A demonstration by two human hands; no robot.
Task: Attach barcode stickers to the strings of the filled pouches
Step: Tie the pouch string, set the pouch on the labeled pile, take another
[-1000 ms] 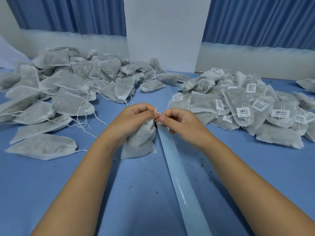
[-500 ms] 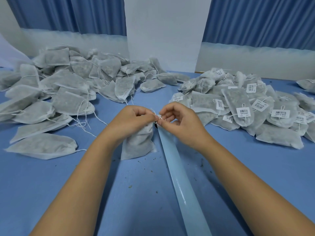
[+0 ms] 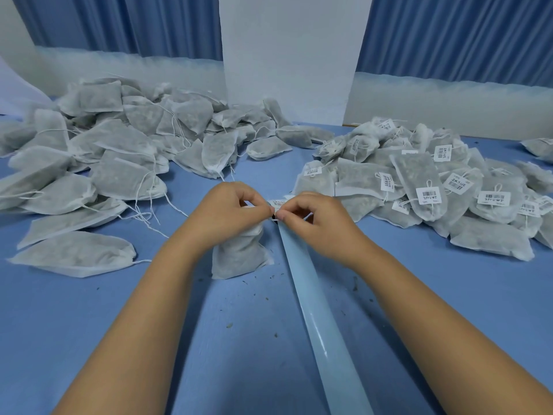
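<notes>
Newly exposed sticker [image 3: 278, 202], pinched by left hand [image 3: 230, 214] and right hand [image 3: 317, 224], over pouch [image 3: 239, 254]

Barcode sticker [image 3: 277, 202] rose into view above the meeting fingertips, print showing, where only a white sliver showed a second before. Right hand [image 3: 321, 218] loosened and spread its fingers midway, then curled them back into a pinching grip opposite left hand [image 3: 230, 211].

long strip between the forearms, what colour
The long glossy backing strip is pale blue, head view.
</notes>
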